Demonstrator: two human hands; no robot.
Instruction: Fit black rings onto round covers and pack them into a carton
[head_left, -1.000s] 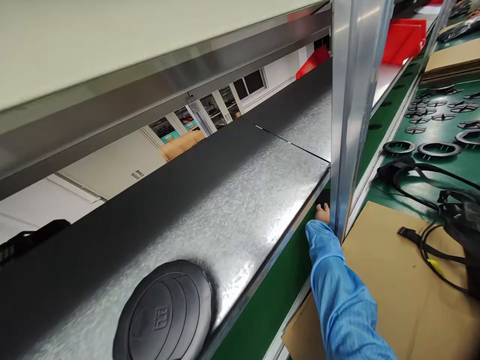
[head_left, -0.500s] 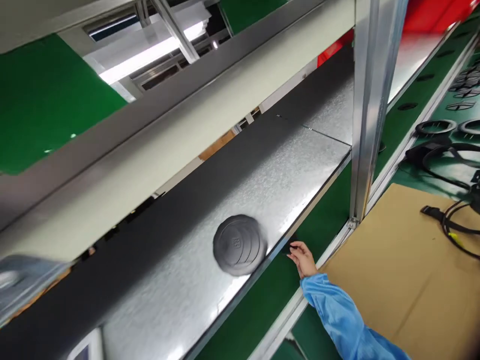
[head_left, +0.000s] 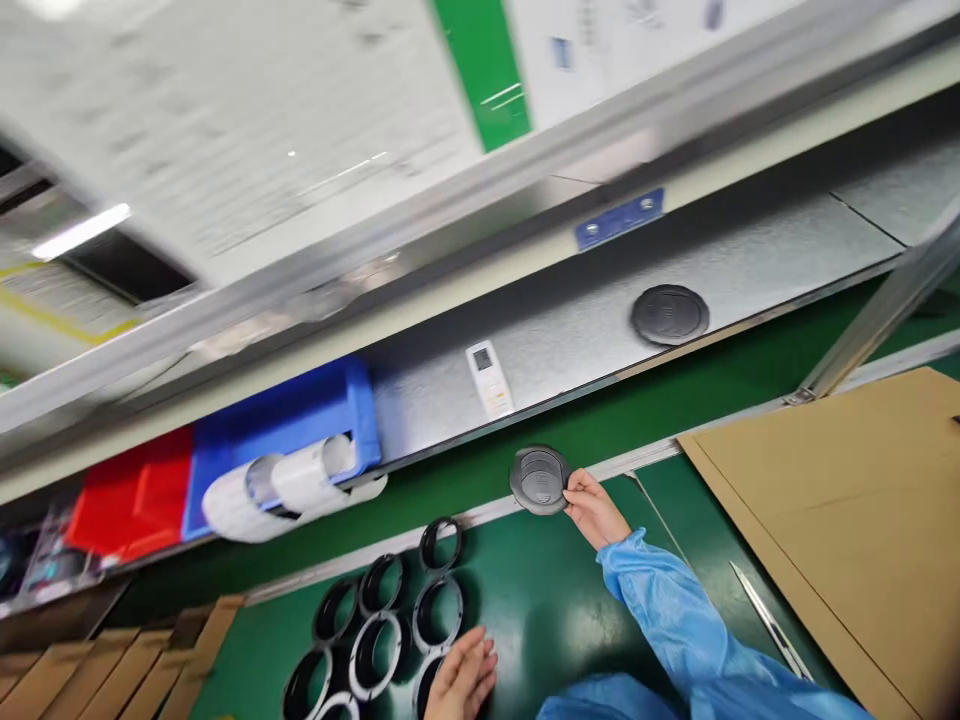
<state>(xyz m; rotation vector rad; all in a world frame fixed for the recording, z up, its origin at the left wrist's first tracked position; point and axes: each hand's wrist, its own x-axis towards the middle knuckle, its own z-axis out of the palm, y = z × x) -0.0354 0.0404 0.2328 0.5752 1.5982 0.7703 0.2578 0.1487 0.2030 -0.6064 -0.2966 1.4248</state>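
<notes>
Bench (head_left: 540, 600) is gleaming; my right hand (head_left: 598, 510) is pinching a disc (head_left: 538, 482) edge-only, risking slippage; left hand (head_left: 463, 678), half-open, seemingly empty, is hovering by rings (head_left: 354, 655).

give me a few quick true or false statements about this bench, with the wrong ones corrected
1. The right hand holds a round disc by its edge. True.
2. The remote lies inside the blue bin. False: the remote lies on the metal shelf, to the right of the blue bin.
3. The red bin stands beside the blue bin. True.
4. The left hand is over the cardboard. False: the left hand is by the rings; whether it touches one is unclear.
5. A second disc lies on the metal shelf. True.
</notes>
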